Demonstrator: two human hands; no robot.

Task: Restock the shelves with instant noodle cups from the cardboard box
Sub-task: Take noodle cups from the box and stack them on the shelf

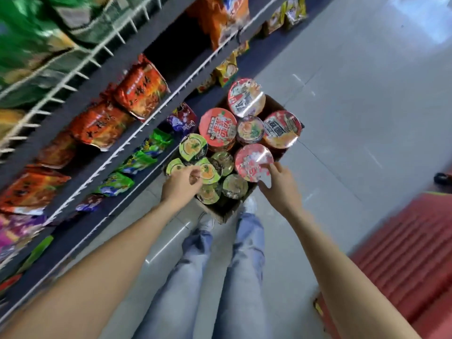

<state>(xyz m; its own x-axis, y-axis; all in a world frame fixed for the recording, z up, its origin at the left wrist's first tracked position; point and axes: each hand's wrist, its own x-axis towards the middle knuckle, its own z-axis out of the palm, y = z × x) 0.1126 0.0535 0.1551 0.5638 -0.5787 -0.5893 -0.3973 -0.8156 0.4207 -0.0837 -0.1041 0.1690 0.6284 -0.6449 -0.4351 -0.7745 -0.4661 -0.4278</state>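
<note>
A cardboard box (221,212) sits on the floor by my feet, packed with several instant noodle cups. Small green-lidded cups (193,146) fill its left side and wide red-lidded cups (217,127) its right. My left hand (182,185) hovers over a green-lidded cup (210,172) with its fingers curled, holding nothing. With its fingers spread, my right hand (278,183) touches the near edge of a red-lidded cup (253,161). The shelves (137,140) run along the left.
The shelves hold red, green and purple noodle packets (140,90) behind white wire rails. A gap shows on the middle shelf (178,50). Grey tiled floor (367,106) opens to the right. A red stepped object (401,260) stands at the lower right.
</note>
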